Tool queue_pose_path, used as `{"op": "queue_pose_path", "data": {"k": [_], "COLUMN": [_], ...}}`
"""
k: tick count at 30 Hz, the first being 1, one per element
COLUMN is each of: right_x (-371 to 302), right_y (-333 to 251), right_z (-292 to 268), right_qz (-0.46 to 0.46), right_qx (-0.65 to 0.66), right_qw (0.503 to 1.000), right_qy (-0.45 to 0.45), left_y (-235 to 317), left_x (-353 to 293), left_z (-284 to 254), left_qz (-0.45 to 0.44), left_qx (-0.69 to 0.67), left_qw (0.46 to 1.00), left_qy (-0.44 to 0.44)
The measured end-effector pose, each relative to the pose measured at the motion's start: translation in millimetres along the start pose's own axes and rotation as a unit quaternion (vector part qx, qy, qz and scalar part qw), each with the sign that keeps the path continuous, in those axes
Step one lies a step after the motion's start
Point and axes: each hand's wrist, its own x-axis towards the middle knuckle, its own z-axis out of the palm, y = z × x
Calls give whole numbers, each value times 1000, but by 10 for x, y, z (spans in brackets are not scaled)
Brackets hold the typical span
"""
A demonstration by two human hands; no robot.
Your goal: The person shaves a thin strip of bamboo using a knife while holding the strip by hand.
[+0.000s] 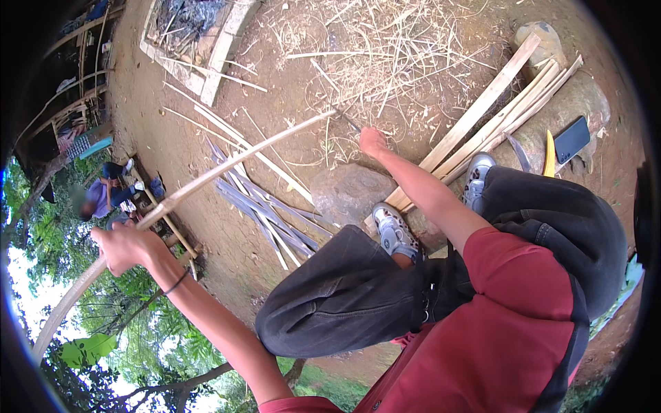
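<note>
A long pale wooden strip [234, 163], which looks like split bamboo, runs slantwise from the lower left edge up to the middle. My left hand [124, 244] is closed around it, well out to the left. In front of my shoes my right hand [372, 141] is closed on a knife, most of whose handle is hidden in the fist. The thin dark knife blade [350, 122] points up and left, toward the strip's far end. Blade and strip end look close together; whether they touch I cannot tell.
Curly shavings [385, 62] litter the ground ahead. Grey and pale strips [258, 203] lie beside a rock [351, 193]. Thicker slats [482, 124] lean at right, near a phone [572, 139], a yellow curved object [549, 155] and a curved blade [518, 151]. Another person [103, 196] sits at far left.
</note>
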Motion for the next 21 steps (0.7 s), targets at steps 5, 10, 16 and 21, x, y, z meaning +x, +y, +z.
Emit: {"op": "queue_pose_path", "data": {"k": [5, 10, 16, 21], "right_x": [59, -476, -103, 155], "right_y": [-329, -676, 164, 32], "right_z": [-149, -461, -98, -77], "right_qz": [80, 51, 5, 132], "right_qx": [90, 140, -53, 268], "right_qw": [988, 973, 998, 933], "right_qy": [-99, -178, -47, -201], "left_y": [-315, -211, -191, -324], "left_x": [248, 142, 129, 253], "left_z": [-25, -72, -60, 14], "left_qz": [161, -45, -13, 19], "left_qx": [380, 11, 5, -22], "left_qw": [911, 996, 999, 999], "left_qy": [-4, 73, 40, 25]}}
